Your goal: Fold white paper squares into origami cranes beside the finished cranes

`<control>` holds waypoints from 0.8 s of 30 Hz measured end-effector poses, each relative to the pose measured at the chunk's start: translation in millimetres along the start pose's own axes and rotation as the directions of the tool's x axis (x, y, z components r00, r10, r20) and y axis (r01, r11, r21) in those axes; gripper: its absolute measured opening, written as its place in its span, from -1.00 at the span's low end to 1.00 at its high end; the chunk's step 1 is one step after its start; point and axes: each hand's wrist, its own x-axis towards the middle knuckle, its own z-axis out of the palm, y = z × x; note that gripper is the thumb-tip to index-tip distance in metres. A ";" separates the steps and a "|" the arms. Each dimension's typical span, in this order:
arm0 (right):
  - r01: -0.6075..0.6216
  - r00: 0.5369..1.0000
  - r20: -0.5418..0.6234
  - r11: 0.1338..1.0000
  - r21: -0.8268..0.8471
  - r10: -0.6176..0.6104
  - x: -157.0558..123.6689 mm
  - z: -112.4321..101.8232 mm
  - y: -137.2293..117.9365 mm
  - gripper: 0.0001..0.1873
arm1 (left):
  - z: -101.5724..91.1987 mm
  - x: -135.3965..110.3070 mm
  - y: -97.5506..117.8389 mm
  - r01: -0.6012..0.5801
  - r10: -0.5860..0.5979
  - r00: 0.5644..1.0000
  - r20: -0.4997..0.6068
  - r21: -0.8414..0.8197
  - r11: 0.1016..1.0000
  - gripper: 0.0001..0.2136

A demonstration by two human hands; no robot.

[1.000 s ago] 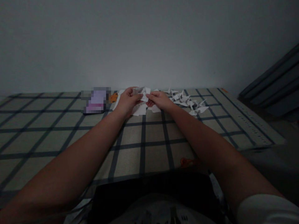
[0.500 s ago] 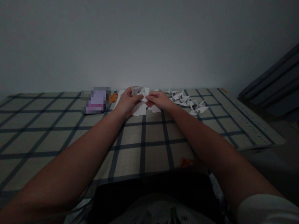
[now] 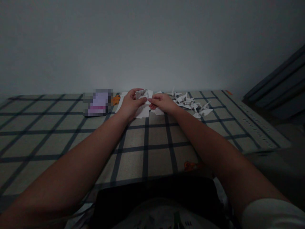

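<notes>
1. my left hand (image 3: 130, 103) pinches a folded white paper (image 3: 145, 94).
2. my right hand (image 3: 163, 102) pinches its right edge.
3. i hold it over loose sheets (image 3: 143, 113), far on the checked cloth (image 3: 157, 136).
4. paper cranes (image 3: 188, 102) lie right, a phone (image 3: 98, 102) left.

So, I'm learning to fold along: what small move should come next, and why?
I'd probably press the folded white paper flatter with the right hand, since the left hand supports it, the right seems to pinch its edge, and it isn't flat.

White paper (image 3: 148, 93), blue-checked cloth (image 3: 157, 136), grey wall (image 3: 152, 44)
</notes>
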 end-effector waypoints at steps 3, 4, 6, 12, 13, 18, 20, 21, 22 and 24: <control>-0.010 1.000 0.002 1.000 -0.011 0.010 -0.6 0.2 -0.8 -0.74 | -0.5 0.1 -1.1 -0.001 0.001 1.000 -0.007 0.017 1.000 -0.53; -0.014 1.000 0.001 1.000 -0.014 0.014 -0.7 0.2 -0.9 -0.74 | -0.7 0.1 -1.2 -0.001 0.001 1.000 -0.008 0.025 1.000 -0.53; -0.018 1.000 0.000 1.000 -0.017 0.018 -0.8 0.3 -0.5 -0.74 | -0.4 -0.3 -0.1 0.001 0.000 1.000 -0.015 0.041 0.999 -0.54; -0.008 1.000 -0.009 1.000 0.000 0.008 0.3 0.7 2.8 -0.74 | 6.1 -5.4 10.7 0.048 -0.047 0.999 0.021 -0.067 0.997 -0.69; -0.008 1.000 -0.011 1.000 -0.001 0.008 0.3 0.9 2.9 -0.74 | 6.7 -5.9 11.2 0.055 -0.053 0.998 0.028 -0.076 0.996 -0.72; -0.018 1.000 -0.017 1.000 -0.023 0.017 -0.8 2.2 -0.2 -0.73 | 2.3 -2.7 3.1 -0.004 0.004 1.000 -0.004 0.047 0.999 -0.62; -0.010 1.000 -0.014 1.000 -0.021 0.009 -1.2 2.6 -1.3 -0.73 | -0.2 -1.0 0.1 -0.007 0.007 1.000 -0.008 0.058 0.998 -0.57; -0.006 1.000 -0.011 1.000 -0.020 0.006 -1.2 2.6 -1.6 -0.72 | -0.9 -0.5 -0.3 -0.007 0.008 1.000 -0.007 0.052 0.999 -0.56; -0.006 1.000 -0.007 1.000 -0.018 0.006 -1.1 2.4 -1.6 -0.72 | -1.2 -0.4 -0.2 -0.008 0.009 1.000 -0.009 0.042 0.999 -0.56; -0.004 1.000 0.006 1.000 -0.009 0.004 -0.8 1.7 -0.9 -0.71 | -0.6 -1.0 1.5 -0.011 0.011 1.000 -0.011 0.024 1.000 -0.56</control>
